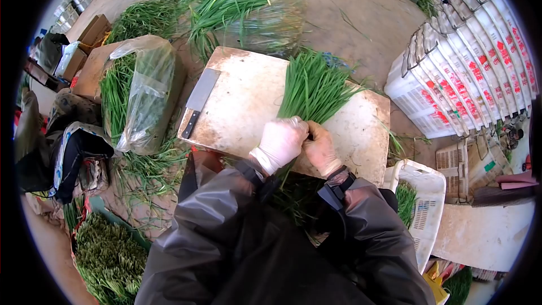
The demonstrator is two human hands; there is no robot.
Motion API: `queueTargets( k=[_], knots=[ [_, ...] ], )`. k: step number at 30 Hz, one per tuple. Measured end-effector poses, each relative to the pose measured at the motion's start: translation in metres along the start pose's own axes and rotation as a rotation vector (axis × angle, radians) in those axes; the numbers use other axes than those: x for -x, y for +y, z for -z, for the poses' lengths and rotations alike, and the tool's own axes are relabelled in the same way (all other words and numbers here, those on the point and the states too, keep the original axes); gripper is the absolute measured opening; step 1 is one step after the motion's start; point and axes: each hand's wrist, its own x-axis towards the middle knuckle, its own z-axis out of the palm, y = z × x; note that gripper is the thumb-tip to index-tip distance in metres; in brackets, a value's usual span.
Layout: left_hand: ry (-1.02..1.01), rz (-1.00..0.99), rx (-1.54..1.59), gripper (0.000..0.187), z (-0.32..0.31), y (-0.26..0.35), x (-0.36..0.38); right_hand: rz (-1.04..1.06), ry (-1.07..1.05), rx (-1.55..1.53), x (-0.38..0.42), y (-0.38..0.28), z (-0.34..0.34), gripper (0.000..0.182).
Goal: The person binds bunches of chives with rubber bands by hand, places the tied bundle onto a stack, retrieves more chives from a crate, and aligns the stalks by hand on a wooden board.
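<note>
A bundle of long green stalks [316,87] lies across the right part of a pale, stained board [243,90], its leafy ends fanned away from me. My left hand [283,138], in a whitish glove, is closed around the bundle's near end. Beside it, touching, my right hand [320,147] is closed with its fingertips at the same end; whatever sits between them is too small to tell. A cleaver with a black handle [203,91] rests on the board's left edge, away from both hands.
Loose greens in a clear bag [240,0] lie beyond the board. Another bagged bundle [121,93] stands left. Stacked white crates [451,73] rise at right, with a white basket [426,203] nearer. Bottom left holds a container of cut stalks [107,254]. A person's leg shows far left.
</note>
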Motion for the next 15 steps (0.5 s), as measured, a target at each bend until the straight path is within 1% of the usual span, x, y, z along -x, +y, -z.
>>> queueTargets(
  k=[3, 4, 7, 8, 11, 12, 15],
  knots=[
    [0.014, 0.086, 0.110, 0.009, 0.000, -0.004, -0.002, -0.012, 0.041, 0.054, 0.002, 0.003, 0.001, 0.015],
    [0.019, 0.118, 0.151, 0.009, 0.002, -0.006, -0.002, -0.038, 0.029, 0.013, 0.003, 0.000, 0.002, 0.014],
    [-0.049, 0.257, 0.318, 0.010, 0.008, -0.024, -0.005, -0.120, 0.002, -0.117, 0.004, -0.005, 0.005, 0.012],
    [-0.029, 0.325, 0.392, 0.014, 0.010, -0.031, -0.005, -0.149, -0.003, -0.166, 0.003, -0.004, 0.004, 0.012],
    [-0.088, 0.327, 0.455, 0.021, 0.013, -0.047, -0.002, -0.212, -0.020, -0.321, 0.002, 0.000, 0.001, 0.013],
    [-0.246, 0.372, 0.429, 0.035, 0.019, -0.044, -0.002, -0.229, -0.024, -0.374, 0.002, 0.002, 0.001, 0.013],
    [-0.263, 0.233, 0.419, 0.045, 0.011, -0.036, 0.007, -0.156, -0.010, -0.286, 0.001, 0.005, 0.000, 0.012]
  ],
)
